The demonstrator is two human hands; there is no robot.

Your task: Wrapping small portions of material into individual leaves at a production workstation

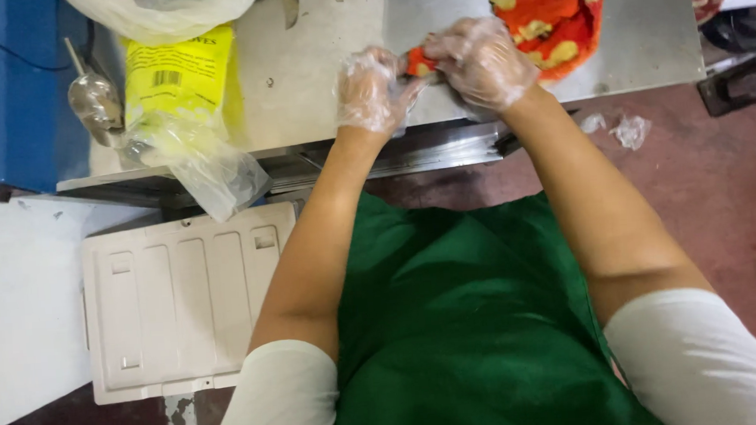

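Both my hands wear thin clear plastic gloves and meet at the near edge of a steel table [319, 78]. My left hand [373, 90] and my right hand [482, 62] are closed together on a small orange-red object [419, 62], most of it hidden by my fingers. It lies next to, and may be a corner of, the red and yellow patterned cloth [553, 18] just beyond my right hand. A green apron covers my front.
A yellow packet in a clear plastic bag [184, 102] hangs over the table's left edge, beside a small metal scoop [94, 98]. A blue machine [9, 85] stands far left. A beige plastic panel [176, 301] lies below. Crumpled plastic scraps [628, 129] lie on the reddish floor.
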